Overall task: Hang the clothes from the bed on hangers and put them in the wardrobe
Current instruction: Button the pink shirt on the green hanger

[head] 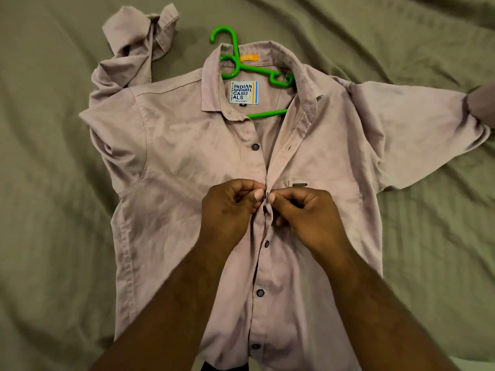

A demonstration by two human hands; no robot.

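Observation:
A pale mauve button-up shirt lies flat and face up on the bed, collar at the far end. A green plastic hanger sits inside it, its hook poking out above the collar and its bar showing in the open neck. My left hand and my right hand meet at the shirt's front placket at chest height. Each pinches an edge of the placket around a small dark button between my thumbs. The buttons below my hands look fastened; the one above is undone.
An olive-green bedsheet with soft wrinkles covers the bed all around the shirt. The shirt's left sleeve is bunched up at the far left; the right sleeve stretches to the frame's right edge.

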